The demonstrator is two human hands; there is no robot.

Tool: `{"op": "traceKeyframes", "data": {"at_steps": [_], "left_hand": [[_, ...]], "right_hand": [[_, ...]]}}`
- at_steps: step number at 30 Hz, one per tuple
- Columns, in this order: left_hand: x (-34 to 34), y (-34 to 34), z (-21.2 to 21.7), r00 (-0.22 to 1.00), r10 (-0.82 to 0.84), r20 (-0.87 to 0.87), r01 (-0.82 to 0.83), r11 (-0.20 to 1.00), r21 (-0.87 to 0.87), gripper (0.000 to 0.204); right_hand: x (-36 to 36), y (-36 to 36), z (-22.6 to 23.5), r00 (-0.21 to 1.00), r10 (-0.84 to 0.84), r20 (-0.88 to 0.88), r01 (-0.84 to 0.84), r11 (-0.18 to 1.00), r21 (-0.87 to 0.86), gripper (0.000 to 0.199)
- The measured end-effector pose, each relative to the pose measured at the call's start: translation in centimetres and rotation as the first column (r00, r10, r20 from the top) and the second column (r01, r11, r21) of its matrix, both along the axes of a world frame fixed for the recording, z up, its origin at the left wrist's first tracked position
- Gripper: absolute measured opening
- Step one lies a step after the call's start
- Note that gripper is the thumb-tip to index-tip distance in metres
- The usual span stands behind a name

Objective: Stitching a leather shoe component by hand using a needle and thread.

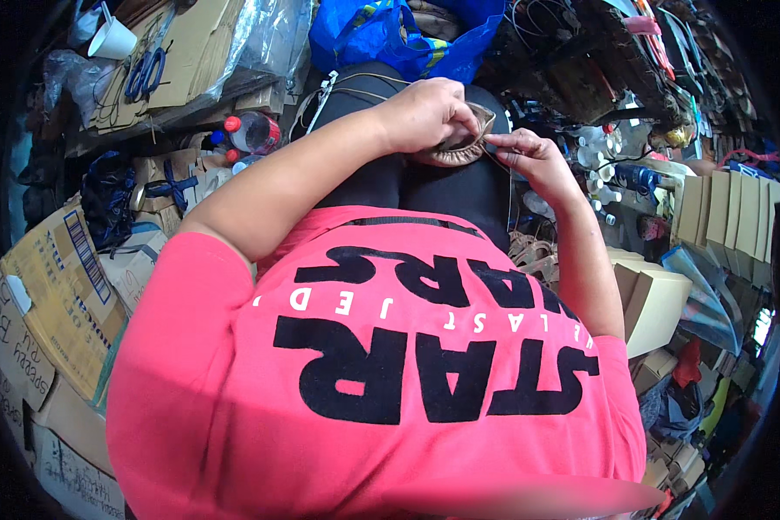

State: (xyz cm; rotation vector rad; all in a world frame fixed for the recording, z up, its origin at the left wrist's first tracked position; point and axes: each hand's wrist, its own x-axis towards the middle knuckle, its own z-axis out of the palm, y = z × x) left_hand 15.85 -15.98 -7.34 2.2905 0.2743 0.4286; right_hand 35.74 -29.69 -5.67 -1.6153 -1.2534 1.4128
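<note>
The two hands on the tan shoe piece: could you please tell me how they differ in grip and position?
The left hand lies over the tan shoe piece from above, fingers curled around its rim, while the right hand stays beside it, touching only the edge. The left hand grips broadly; the right hand pinches with its fingertips, seemingly on something thin, too small to identify. Both are bare and work over the person's lap.
</note>
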Motion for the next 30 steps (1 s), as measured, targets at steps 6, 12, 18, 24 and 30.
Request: {"op": "traceKeyframes", "data": {"at_steps": [6, 12, 18, 24, 30], "left_hand": [[-0.8, -1.2, -1.5, 0.984, 0.169, -0.065, -0.178, 0.837, -0.518, 0.019], [0.5, -1.6, -2.8, 0.98, 0.171, -0.102, -0.195, 0.718, -0.668, 0.009], [1.5, -0.9, -0.4, 0.982, 0.126, -0.143, -0.18, 0.855, -0.487, 0.012], [0.9, 0.8, 1.2, 0.988, 0.01, -0.152, -0.021, 0.997, -0.076, 0.013], [-0.1, 0.5, 0.7, 0.973, 0.06, -0.222, -0.078, 0.994, -0.075, 0.012]], "right_hand": [[-1.3, 0.2, 0.7, 0.979, -0.145, -0.144, 0.136, 0.988, -0.072, 0.03], [-1.5, 1.0, 0.2, 0.965, -0.191, -0.182, 0.177, 0.98, -0.091, 0.028], [-1.4, 2.2, 0.4, 0.986, -0.161, 0.048, 0.162, 0.987, -0.003, 0.012], [-0.8, 2.4, -0.2, 0.99, -0.135, -0.03, 0.136, 0.99, 0.032, 0.013], [0.5, 0.7, -0.1, 0.972, -0.198, -0.124, 0.195, 0.98, -0.033, 0.014]]}}
